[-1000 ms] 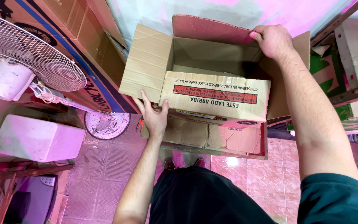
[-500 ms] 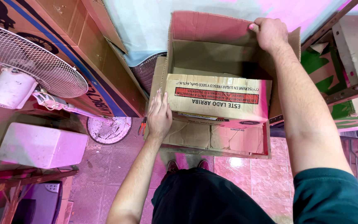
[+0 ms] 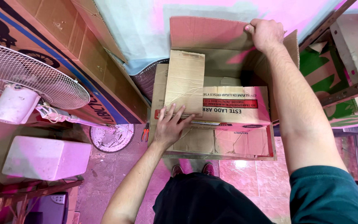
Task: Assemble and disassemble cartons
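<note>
We are looking down on a big cardboard box (image 3: 228,137) standing open on the pink tiled floor (image 3: 249,174), right at our feet — light for its size, we judge, stiff along the creases but floppy in the panels. Our right hand (image 3: 266,35) is gripping the far flap (image 3: 208,33) at its top edge, fingers curled over it. Our left hand (image 3: 168,128) is lying flat and spread on the folded side flap (image 3: 185,83), pressing, clasping nothing — the edges are the best hold.
</note>
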